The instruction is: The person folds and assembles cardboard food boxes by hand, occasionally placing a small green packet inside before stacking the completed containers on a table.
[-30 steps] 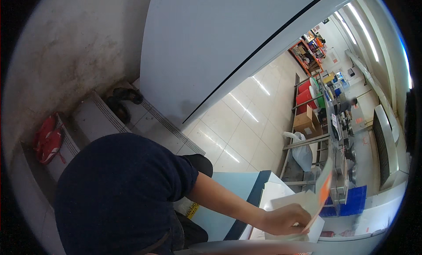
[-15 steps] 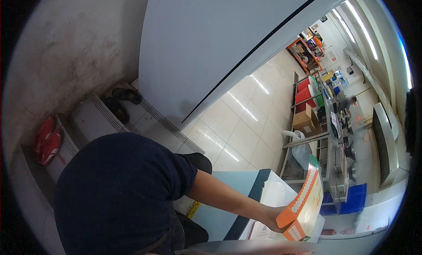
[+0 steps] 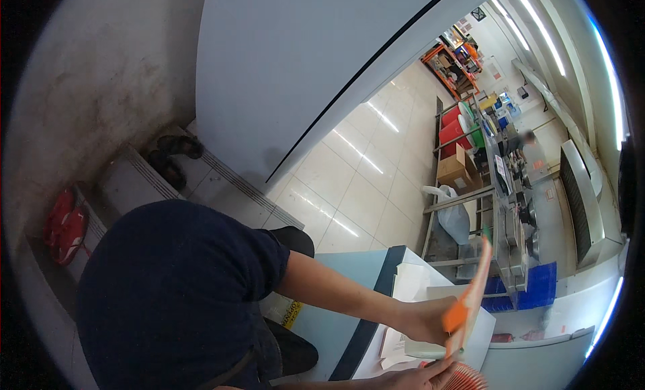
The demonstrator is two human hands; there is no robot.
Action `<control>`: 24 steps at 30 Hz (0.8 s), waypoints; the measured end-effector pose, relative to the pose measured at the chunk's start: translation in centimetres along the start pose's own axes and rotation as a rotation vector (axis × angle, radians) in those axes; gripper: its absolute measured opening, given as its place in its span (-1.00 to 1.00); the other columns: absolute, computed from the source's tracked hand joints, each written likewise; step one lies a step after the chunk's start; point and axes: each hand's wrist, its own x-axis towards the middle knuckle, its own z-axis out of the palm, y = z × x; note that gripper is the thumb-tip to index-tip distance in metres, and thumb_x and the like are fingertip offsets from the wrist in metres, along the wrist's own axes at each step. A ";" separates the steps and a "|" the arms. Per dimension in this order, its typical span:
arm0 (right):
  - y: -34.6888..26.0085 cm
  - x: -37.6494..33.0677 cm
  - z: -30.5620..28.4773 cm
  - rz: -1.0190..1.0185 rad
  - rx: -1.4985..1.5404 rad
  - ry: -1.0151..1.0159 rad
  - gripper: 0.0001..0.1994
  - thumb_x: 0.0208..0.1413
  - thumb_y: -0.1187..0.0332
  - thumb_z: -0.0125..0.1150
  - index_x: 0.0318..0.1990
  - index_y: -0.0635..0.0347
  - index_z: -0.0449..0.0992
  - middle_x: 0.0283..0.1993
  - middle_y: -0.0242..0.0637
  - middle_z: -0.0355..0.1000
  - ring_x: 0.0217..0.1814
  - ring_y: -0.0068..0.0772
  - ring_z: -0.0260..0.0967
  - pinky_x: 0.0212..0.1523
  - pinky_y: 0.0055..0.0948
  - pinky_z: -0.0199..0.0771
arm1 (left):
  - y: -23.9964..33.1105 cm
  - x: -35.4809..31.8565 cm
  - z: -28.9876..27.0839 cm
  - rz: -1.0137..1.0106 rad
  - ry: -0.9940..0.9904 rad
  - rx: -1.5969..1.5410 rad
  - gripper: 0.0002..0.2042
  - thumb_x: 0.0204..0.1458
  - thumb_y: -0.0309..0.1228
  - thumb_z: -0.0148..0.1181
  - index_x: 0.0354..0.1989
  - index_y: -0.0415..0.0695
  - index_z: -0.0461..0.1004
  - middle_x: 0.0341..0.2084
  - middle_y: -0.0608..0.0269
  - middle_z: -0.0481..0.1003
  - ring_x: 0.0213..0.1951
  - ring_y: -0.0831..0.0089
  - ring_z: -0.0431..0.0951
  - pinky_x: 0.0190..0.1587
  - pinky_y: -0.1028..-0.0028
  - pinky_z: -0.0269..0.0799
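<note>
An orange and cream folding carton (image 3: 476, 289) with a green tip is seen nearly edge-on and looks flat. My left hand (image 3: 424, 320), reaching in from the navy sleeve, grips it near its lower part. At the bottom of the picture, my right hand (image 3: 430, 376) has its fingers closed on the carton's lower end. Just beside the right hand sits an orange and white ridged stack (image 3: 465, 378), partly cut off by the frame's edge. White papers (image 3: 396, 346) lie under the hands on the white top of a light-blue cabinet (image 3: 356, 272).
A tall grey-white panel (image 3: 282, 61) stands ahead. Steps (image 3: 134, 182) on the left bear dark shoes (image 3: 176, 155) and red footwear (image 3: 65, 225). Beyond the tiled floor, a metal worktable (image 3: 494, 208) holds kitchenware, with a cardboard box (image 3: 459, 171) and red bins (image 3: 453, 131) below. Another person (image 3: 524, 141) stands behind it.
The carton has turned from showing its broad face to nearly edge-on. My right hand has come into clear view at its lower end, and the ridged stack now shows. The view has shifted slightly.
</note>
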 end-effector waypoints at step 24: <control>-1.8 -0.4 0.3 -0.585 -0.459 0.083 -0.78 0.22 0.35 0.12 -0.36 0.38 0.48 -0.41 -0.10 0.37 -0.43 -0.14 0.29 -0.40 -0.24 0.32 | 2.2 0.7 -1.3 -0.046 0.053 -0.264 -0.81 -0.04 -0.46 0.22 -0.38 -0.40 0.48 -0.63 0.12 0.50 -0.61 0.46 0.45 -0.45 0.48 0.41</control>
